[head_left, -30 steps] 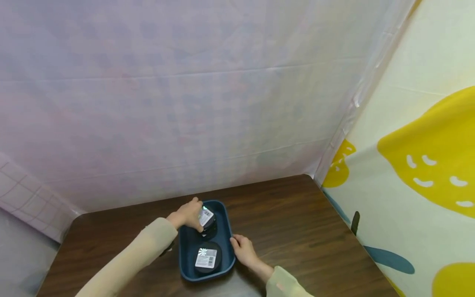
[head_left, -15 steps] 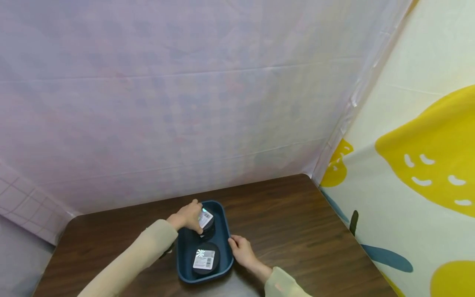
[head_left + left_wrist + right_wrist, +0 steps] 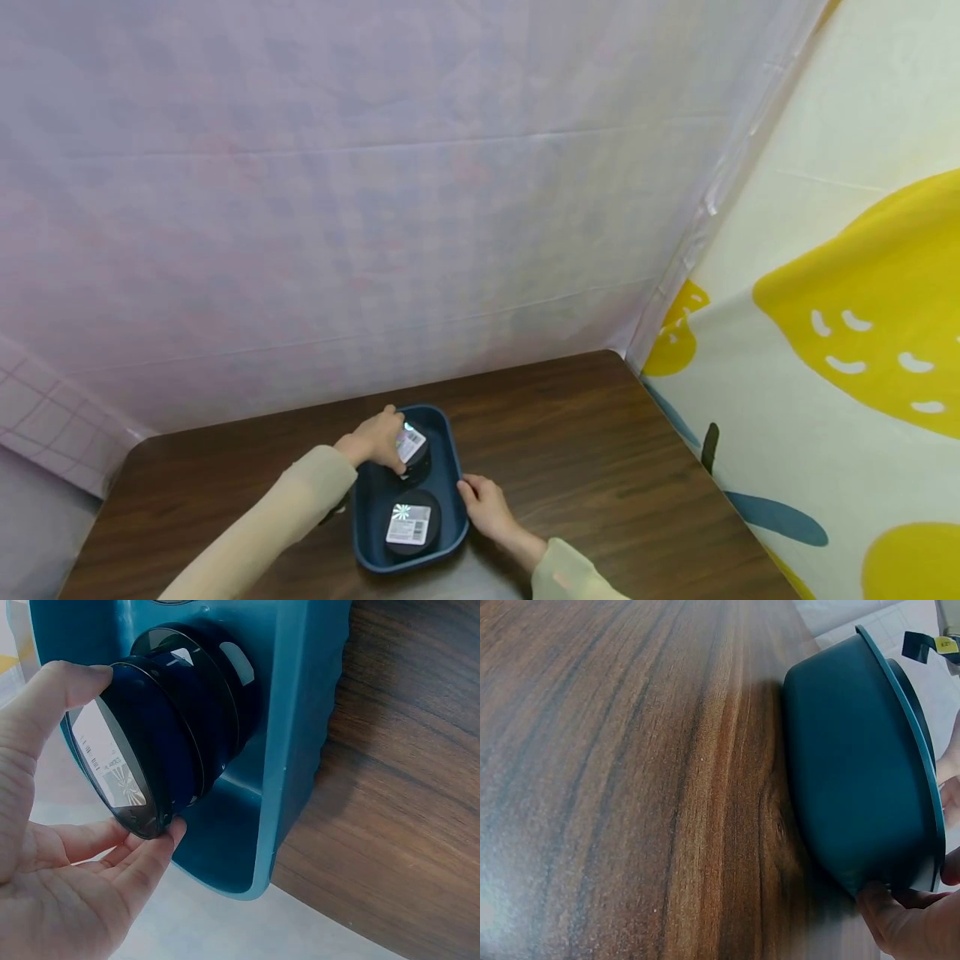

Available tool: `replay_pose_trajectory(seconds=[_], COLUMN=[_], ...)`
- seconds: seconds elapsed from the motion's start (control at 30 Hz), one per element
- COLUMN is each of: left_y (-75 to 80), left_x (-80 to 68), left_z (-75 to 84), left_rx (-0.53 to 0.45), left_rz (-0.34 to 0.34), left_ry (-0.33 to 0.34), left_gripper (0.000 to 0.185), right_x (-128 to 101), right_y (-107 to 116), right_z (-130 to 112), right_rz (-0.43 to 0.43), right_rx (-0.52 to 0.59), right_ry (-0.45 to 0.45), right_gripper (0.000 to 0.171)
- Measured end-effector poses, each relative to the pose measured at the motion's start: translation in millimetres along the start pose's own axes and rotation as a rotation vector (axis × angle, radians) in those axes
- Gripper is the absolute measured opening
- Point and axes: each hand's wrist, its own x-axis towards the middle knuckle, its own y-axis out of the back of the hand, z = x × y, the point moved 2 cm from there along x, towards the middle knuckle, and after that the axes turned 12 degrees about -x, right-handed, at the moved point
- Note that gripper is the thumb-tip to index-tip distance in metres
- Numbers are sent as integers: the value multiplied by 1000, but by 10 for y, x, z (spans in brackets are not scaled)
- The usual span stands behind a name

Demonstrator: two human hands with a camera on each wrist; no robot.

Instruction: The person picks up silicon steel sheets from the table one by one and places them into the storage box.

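A dark blue rectangular tray point(image 3: 448, 479) lies on the table. My left hand point(image 3: 377, 439) holds a round black container point(image 3: 411, 446) at the tray's far end, thumb on one side and fingers on the other. In the left wrist view that container point(image 3: 154, 742), with a white barcode label on its flat top, sits over another dark round container point(image 3: 238, 690) in a stack. A second black round container point(image 3: 409, 529) with a similar label is at the tray's near end. My right hand point(image 3: 489, 510) grips the tray's right side at the rim, thumb and fingers around it.
The brown wood-grain table point(image 3: 585, 467) extends to both sides of the tray. Behind it hangs a pale checked cloth point(image 3: 375, 250), close to the table's back edge. A white cloth with yellow lemons point(image 3: 877, 317) hangs at the right.
The whole scene slides slightly left in the head view. Both hands keep their hold, and the containers stay in the same places in the tray.
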Motion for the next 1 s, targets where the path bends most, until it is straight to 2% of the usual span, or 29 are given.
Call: replay_pose_trajectory(seconds=[0.5, 0.83, 1.0], left_y=[-16, -21, -19], left_x=[-35, -27, -39], left_z=[25, -18, -15], left_rx=[-13, -5, -3], left_rz=[-15, -16, -10], left_ry=[16, -7, -14], left_gripper=[59, 76, 92], right_x=[-22, -17, -22], right_y=[2, -1, 5], right_z=[12, 24, 28], right_rz=[-1, -6, -14], right_rx=[-10, 11, 21], right_ry=[-4, -19, -21], right_gripper=[23, 25, 25])
